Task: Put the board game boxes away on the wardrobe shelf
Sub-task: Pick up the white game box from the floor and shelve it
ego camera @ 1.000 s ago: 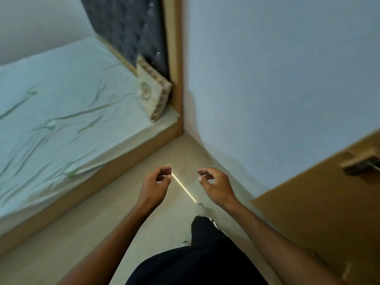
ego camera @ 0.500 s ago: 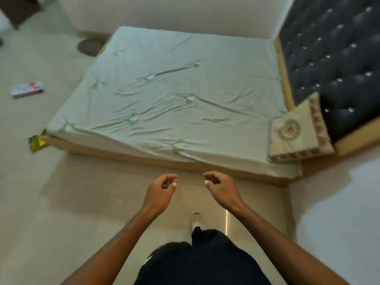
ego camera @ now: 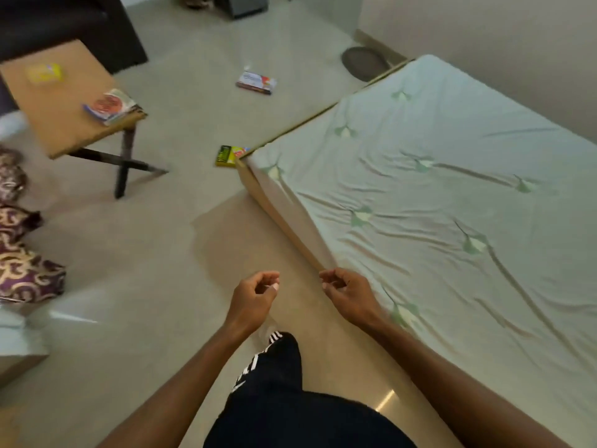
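A green and yellow game box (ego camera: 230, 155) lies on the floor at the bed's near corner. Farther off on the floor is a white and dark game box (ego camera: 256, 82). On the wooden side table (ego camera: 61, 124) rest a box with a red round design (ego camera: 109, 106) near its edge and a yellow box (ego camera: 44, 72) farther back. My left hand (ego camera: 253, 299) and my right hand (ego camera: 349, 294) hang in front of me over the floor, fingers loosely curled, holding nothing. The wardrobe is out of view.
A bed (ego camera: 452, 205) with a pale green sheet fills the right side. Purple patterned cushions (ego camera: 22, 260) lie at the left edge. A dark sofa (ego camera: 64, 21) stands behind the table. A round dark mat (ego camera: 365, 63) is beyond the bed.
The view has swung left from the wall and wardrobe door, across the bed, to the floor and side table. Both hands stay curled and empty in front of me.
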A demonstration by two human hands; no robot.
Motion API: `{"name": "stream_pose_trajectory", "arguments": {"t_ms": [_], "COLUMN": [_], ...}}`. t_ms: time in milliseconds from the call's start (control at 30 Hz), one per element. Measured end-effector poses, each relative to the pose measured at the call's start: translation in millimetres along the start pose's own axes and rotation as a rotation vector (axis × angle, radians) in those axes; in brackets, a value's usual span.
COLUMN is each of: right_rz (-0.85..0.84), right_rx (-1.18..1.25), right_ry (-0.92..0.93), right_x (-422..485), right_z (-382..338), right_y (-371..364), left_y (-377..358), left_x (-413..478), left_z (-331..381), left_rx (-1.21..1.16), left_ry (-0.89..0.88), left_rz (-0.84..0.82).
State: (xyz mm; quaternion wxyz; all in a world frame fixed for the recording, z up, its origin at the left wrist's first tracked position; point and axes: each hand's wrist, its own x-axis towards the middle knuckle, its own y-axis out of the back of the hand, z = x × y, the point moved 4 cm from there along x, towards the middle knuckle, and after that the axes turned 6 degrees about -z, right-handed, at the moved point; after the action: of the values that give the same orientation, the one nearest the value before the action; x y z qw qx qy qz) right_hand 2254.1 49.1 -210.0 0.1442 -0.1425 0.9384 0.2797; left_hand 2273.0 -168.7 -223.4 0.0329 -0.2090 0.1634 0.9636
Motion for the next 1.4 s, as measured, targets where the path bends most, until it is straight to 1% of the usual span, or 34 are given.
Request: {"name": "stream_pose_trajectory", "arguments": {"t_ms": [200, 333, 400, 567, 667, 833, 1000, 1167, 1300, 1400], "right_rz": [-0.068, -0.1, -0.11, -0.168, -0.216, -0.283, -0.324, -0.352, -0.274, -0.191], "right_rx": [-0.065, -0.055, -0.052, -0.078, -0.08, -0.055, -0.054, -0.102, -0.059, -0.009], "right_ry": [0.112, 0.144, 0.151, 0.165, 0.164, 0.178, 0.198, 0.207, 0.177, 0.174], "right_x": [156, 249, 285, 417, 506, 620, 751, 883, 986, 1048], "right_z": [-109, -164, -182, -230, -271, -342, -418, -477, -533, -574], "right_y": [-28, -46, -54, -83, -101, -120, -147, -175, -178, -165], "left_y": [125, 196, 219, 299, 359, 441, 533, 620, 697, 741], "left_x": [116, 180, 204, 309, 383, 466, 567, 688, 798, 874], "left_z": [34, 47, 49, 47, 58, 85, 103, 111, 137, 175], "left_rx": [-0.09, -0.12, -0.131, -0.15, -0.142, -0.16, -0.216, -0.213, -0.219, -0.171], "left_ry": [-0.011, -0.004, 0.009, 0.041, 0.068, 0.077, 0.094, 0.089, 0.074, 0.011], "left_rz": [0.164, 0.24, 0.257, 0.306, 0.335, 0.392, 0.471, 0.479, 0.407, 0.349]}}
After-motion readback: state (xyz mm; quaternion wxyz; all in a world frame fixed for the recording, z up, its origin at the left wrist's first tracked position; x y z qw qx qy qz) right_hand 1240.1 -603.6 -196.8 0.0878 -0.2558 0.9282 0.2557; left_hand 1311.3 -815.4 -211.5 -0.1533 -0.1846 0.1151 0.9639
